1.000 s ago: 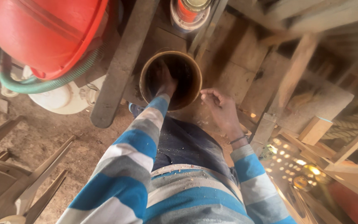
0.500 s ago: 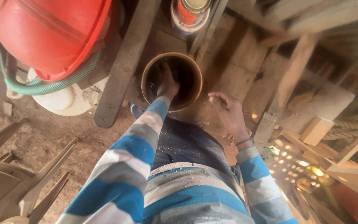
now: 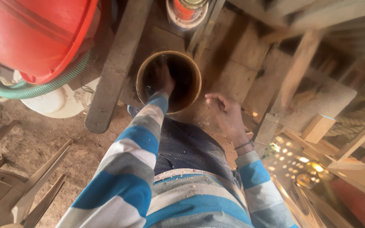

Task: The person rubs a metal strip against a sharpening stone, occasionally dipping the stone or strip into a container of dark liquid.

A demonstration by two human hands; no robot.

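Round wooden tub (image 3: 195, 90): left hand (image 3: 160, 78) inside, grip unclear; right hand (image 3: 226, 113) beside rim, fingers loosely curled, empty.

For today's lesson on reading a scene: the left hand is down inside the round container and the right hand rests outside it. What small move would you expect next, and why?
Probably the left hand lifts back out of the round brown container, perhaps bringing something up. It reaches past the rim into the dark interior, where nothing can be made out, while the right hand hangs free beside the container, fingers curled and empty, touching nothing.
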